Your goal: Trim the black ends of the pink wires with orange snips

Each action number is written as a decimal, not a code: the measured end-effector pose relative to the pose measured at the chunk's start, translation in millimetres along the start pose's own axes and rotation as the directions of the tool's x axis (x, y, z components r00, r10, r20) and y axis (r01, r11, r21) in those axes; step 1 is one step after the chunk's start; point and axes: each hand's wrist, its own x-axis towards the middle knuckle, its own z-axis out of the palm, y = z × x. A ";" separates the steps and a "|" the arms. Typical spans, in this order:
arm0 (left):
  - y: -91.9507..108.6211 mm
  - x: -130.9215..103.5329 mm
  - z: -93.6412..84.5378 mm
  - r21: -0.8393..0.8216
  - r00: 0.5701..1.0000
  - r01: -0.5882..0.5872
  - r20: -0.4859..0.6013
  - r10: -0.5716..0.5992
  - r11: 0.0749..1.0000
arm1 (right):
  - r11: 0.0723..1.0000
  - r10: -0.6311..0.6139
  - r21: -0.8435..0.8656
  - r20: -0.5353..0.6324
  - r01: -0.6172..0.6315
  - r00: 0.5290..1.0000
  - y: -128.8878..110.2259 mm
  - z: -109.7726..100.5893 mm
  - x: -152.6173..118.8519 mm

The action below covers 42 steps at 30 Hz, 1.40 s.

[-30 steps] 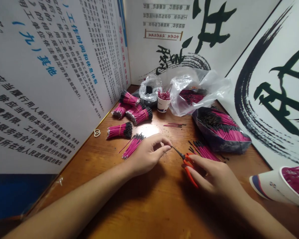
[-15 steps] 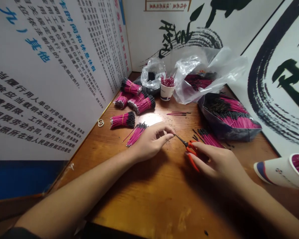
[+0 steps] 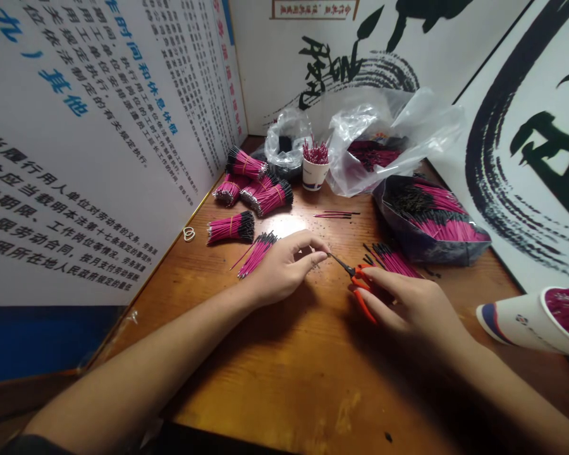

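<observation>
My left hand [image 3: 284, 266] is closed in a pinch over the middle of the wooden table, thumb against forefinger. Whatever its fingertips hold is too small to make out. From the right, the dark blade tips of orange-handled scissors [image 3: 363, 297] reach those fingertips. My right hand [image 3: 415, 304] is wrapped round the scissors' handles. Just beyond my left wrist lies a loose pile of pink wires [image 3: 256, 258] with black ends. More loose pink wires [image 3: 394, 259] lie past the right hand, and a few single wires [image 3: 336, 215] lie farther back.
Rubber-banded wire bundles [image 3: 231, 227] are at the left, several stacked behind. A paper cup [image 3: 315, 175] of wires stands at the back beside clear plastic bags [image 3: 351, 126]. A dark bag [image 3: 450, 249] full of wires sits right; another cup [image 3: 512, 325] leans at the right edge.
The whole view has shifted slightly, so everything appears a little farther left. Both hands and the scissors keep nearly the same pose.
</observation>
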 end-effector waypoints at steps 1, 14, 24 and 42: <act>0.0 -0.1 0.1 -0.012 1.000 0.010 0.001 -0.010 1.000 | 1.000 0.007 -0.004 0.012 -0.007 1.000 -0.5 0.1 0.0; -0.3 0.3 -0.3 -0.045 1.000 -0.013 0.005 0.013 0.999 | 0.999 0.027 0.022 0.020 -0.027 0.999 -1.5 -0.8 0.1; -1.4 0.6 0.2 -0.095 0.999 0.032 0.012 -0.031 0.995 | 1.000 0.000 0.022 -0.029 0.001 1.000 1.0 0.7 -0.6; 0.7 1.3 0.3 -0.129 0.999 0.030 0.048 -0.024 0.991 | 0.998 0.018 0.056 0.011 -0.019 1.000 -2.7 -2.6 0.1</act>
